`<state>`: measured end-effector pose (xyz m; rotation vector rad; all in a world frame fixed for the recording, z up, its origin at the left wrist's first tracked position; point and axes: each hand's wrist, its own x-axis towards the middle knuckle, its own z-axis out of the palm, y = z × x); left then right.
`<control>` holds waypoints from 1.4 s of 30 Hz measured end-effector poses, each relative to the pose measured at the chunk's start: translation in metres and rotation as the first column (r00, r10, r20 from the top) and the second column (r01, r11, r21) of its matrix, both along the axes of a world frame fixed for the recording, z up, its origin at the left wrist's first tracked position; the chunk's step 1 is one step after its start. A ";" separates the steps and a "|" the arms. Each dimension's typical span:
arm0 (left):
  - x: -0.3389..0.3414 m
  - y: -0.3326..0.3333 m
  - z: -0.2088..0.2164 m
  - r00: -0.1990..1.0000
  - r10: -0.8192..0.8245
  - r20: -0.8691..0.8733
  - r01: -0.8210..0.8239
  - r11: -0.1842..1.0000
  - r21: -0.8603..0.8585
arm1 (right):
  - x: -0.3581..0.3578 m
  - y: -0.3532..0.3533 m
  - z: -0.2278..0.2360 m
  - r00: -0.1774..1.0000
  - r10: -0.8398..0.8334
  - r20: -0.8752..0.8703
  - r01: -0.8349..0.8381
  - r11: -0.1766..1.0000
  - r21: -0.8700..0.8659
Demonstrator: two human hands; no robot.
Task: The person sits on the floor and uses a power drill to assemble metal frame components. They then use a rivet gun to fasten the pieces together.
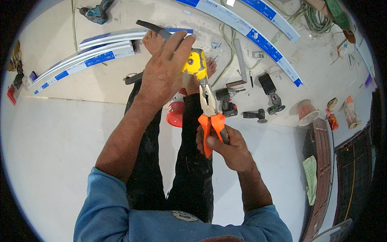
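My left hand is closed round a yellow hand riveter with worn paint. One dark curved handle juts out beyond my fingers, and another dark bar shows beside my wrist, partly hidden. Combination pliers with orange grips stand upright in the picture, their grips wrapped by my right hand. The jaws of the pliers meet the riveter's narrow grey nose; whether they clamp it I cannot tell. Both tools are held above my legs and bare feet.
A red bucket stands between my legs. Beyond lie blue-and-white strips, more strips and a drill. To the right are a drill driver, an angle grinder, a metal angle and a clear tub.
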<state>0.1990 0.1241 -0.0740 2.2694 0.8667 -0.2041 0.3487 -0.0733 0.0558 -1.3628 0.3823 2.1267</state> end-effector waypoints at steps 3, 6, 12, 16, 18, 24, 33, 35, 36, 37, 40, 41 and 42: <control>0.002 0.000 0.005 0.996 -0.028 -0.082 0.027 1.000 -0.013 | 0.005 0.004 -0.005 0.910 0.371 0.183 -0.360 0.928 -0.092; 0.005 -0.002 0.005 0.987 -0.069 -0.143 0.068 0.998 -0.010 | 0.003 0.009 -0.009 0.683 0.604 0.411 -0.590 0.788 -0.177; 0.011 -0.012 0.007 0.957 -0.064 -0.282 0.068 0.998 0.007 | -0.015 -0.013 -0.023 0.216 0.523 0.825 -0.724 0.652 -0.224; 0.004 -0.014 -0.002 0.966 -0.045 -0.253 0.077 0.990 0.121 | 0.014 -0.013 -0.050 0.734 0.576 0.361 -0.534 0.817 -0.220; 0.006 -0.013 -0.005 0.970 -0.032 -0.241 0.068 0.987 0.144 | 0.004 -0.061 -0.115 0.713 0.576 0.401 -0.543 0.814 -0.204; 0.006 -0.017 -0.010 0.969 0.033 -0.245 -0.029 0.999 0.021 | -0.026 -0.153 -0.326 -0.107 0.547 0.830 -0.654 0.590 -0.473; 0.008 -0.025 -0.017 0.981 -0.005 -0.196 0.037 0.986 0.161 | -0.006 -0.013 -0.164 0.889 -0.143 0.434 0.058 0.977 0.203; 0.013 -0.028 -0.013 0.981 -0.022 -0.190 0.052 0.987 0.150 | -0.005 0.017 -0.121 0.875 -0.214 0.433 0.117 0.964 0.240; 0.016 -0.028 -0.009 0.981 -0.028 -0.189 0.055 0.989 0.140 | -0.007 0.026 -0.112 0.868 -0.250 0.428 0.144 0.953 0.265; 0.019 -0.028 -0.007 0.981 -0.033 -0.189 0.058 0.990 0.130 | -0.008 0.028 -0.111 0.853 -0.220 0.474 0.110 0.963 0.248; 0.020 -0.031 -0.007 0.989 0.009 -0.150 0.002 0.997 0.077 | 0.000 0.033 -0.107 0.843 -0.092 0.530 0.037 0.993 0.113; 0.019 -0.031 -0.006 0.987 0.010 -0.158 -0.003 0.999 0.039 | -0.001 0.031 -0.109 0.847 -0.109 0.521 0.041 0.989 0.141; 0.020 -0.029 -0.004 0.986 0.012 -0.167 -0.012 1.000 0.002 | -0.001 0.028 -0.112 0.851 -0.125 0.510 0.043 0.985 0.170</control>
